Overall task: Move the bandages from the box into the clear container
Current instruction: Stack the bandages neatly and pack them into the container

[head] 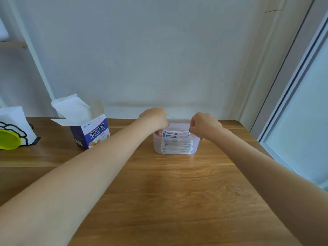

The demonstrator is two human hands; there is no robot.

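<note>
A: In the head view, where are the bandages?

B: Centre of the frame, a stack of wrapped strips standing inside the clear container on the wooden counter. The bandage box stands open at centre left, well apart.

A: And the hands?

B: The left hand has its fingers curled down at the stack's left end; the right hand pinches the right end at the rim. Each grip looks closed on the bandages.

A: How will they handle?

B: Light, thin, slippery wrappers, I'd judge; they fan out easily, so holding both ends suits them.

A: Room?

B: The container walls are snug around the stack. The counter's right edge is near; a green lid sits at far left. The near counter is open.
</note>
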